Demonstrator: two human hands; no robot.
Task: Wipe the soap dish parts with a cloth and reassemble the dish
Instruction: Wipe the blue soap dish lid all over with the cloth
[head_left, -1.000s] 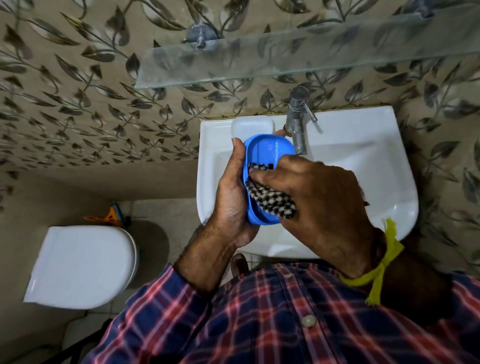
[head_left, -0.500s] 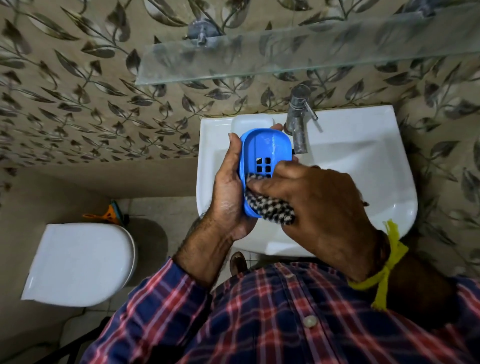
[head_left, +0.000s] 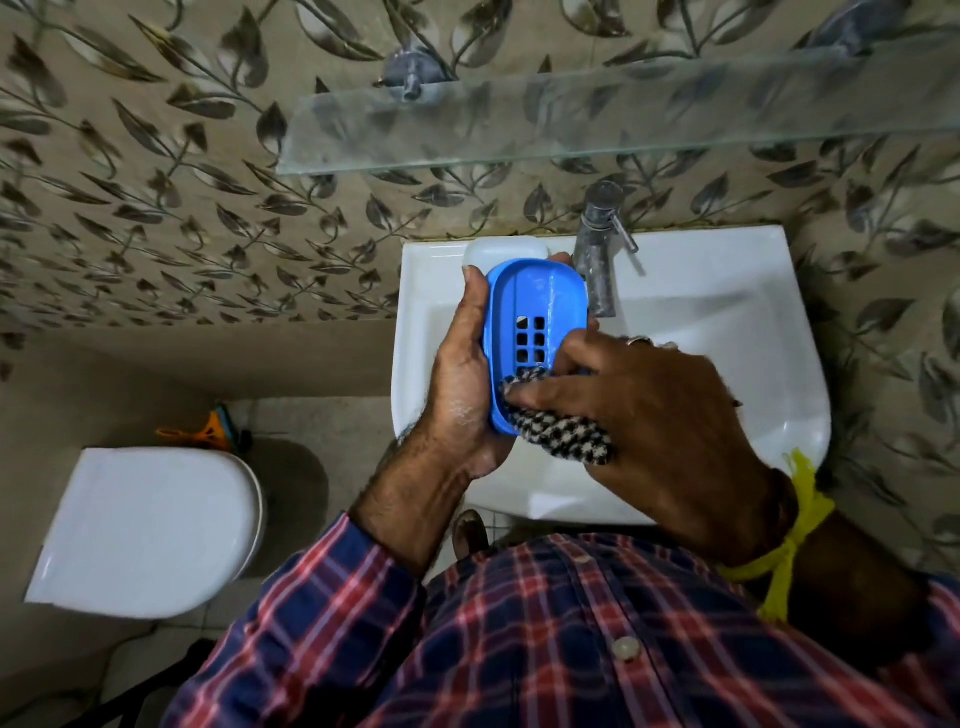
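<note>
From the head view, the blue soap dish part (head_left: 537, 332) is now seen raised and tilted further toward the camera than a second ago, its slotted drain holes laid bare where the cloth covered them before; the checked cloth (head_left: 558, 434) has been drawn down to the six o'clock end of the part; this is judged to mean one wiping stroke along the inner face is finished or nearly so, with reassembly not yet begun; the part is held over the white basin (head_left: 727, 322), at nine o'clock from the tap (head_left: 597, 260); the left hand (head_left: 462, 384) is wrapped along its nine o'clock edge, fingers curled round behind, fingertips showing at twelve o'clock; the right hand (head_left: 654, 415) is pressed on the cloth, fingers close together and bunching it against the lower rim; a white piece (head_left: 506, 249) lies on the basin ledge just beyond, possibly the dish's other half.
</note>
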